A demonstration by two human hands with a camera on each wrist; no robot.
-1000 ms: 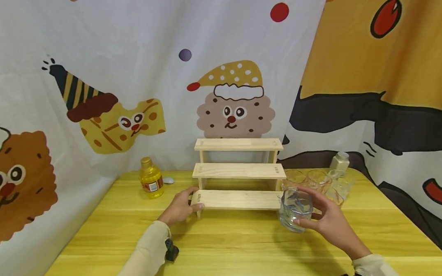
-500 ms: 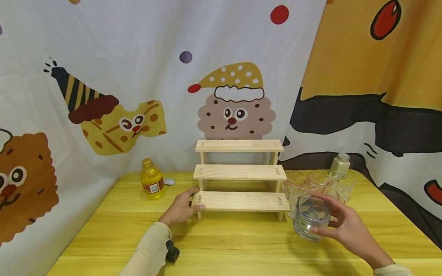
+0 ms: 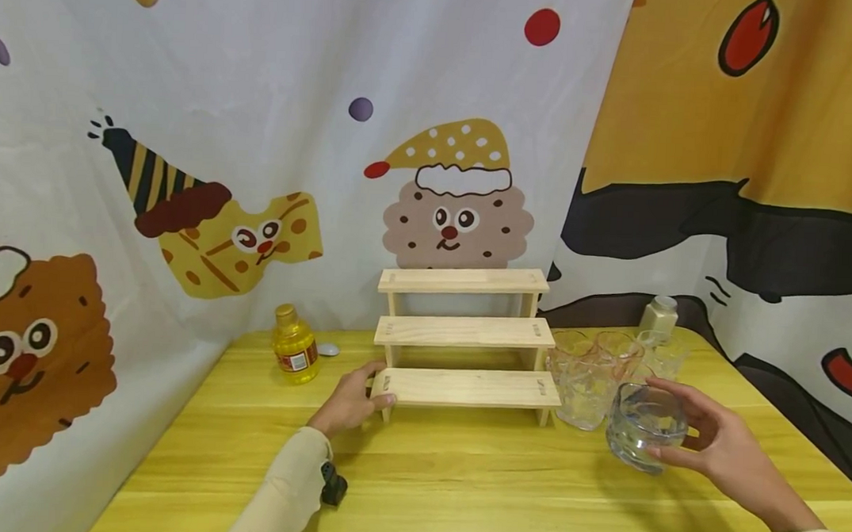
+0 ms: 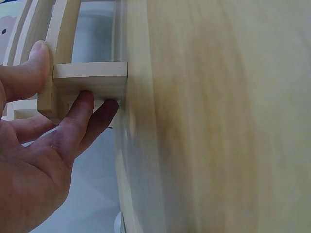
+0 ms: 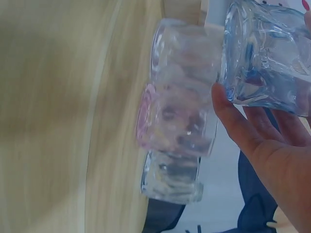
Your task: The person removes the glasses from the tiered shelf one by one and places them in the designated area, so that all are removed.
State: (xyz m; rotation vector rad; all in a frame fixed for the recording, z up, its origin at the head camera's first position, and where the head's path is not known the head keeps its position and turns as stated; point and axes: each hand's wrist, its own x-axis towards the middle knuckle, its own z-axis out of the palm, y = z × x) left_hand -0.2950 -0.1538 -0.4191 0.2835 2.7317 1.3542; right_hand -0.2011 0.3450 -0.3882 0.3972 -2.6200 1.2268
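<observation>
A pale three-step wooden display rack (image 3: 463, 387) stands on the table in the head view. My left hand (image 3: 352, 402) grips the left end of its lowest step. The left wrist view has the thumb (image 4: 39, 56) on the step board and fingertips against the end leg (image 4: 92, 80). To the right of the rack, my right hand (image 3: 732, 450) holds a clear bluish drinking glass (image 3: 643, 434) above the table, slightly tilted. In the right wrist view, the thumb and fingers are around this glass (image 5: 267, 58), and its far side is partly out of frame.
Several clear and pink-tinted glasses (image 3: 583, 396) stand close together behind the held one, beside the rack's right end. A capped jar (image 3: 659, 316) is at the back right. On the left are a yellow bottle (image 3: 295, 351) and a white spoon (image 3: 328, 349). A printed curtain (image 3: 435, 52) hangs behind.
My right hand has carried the glass rightward and slightly toward me, away from the lowest step's right end. The left hand has stayed on the rack.
</observation>
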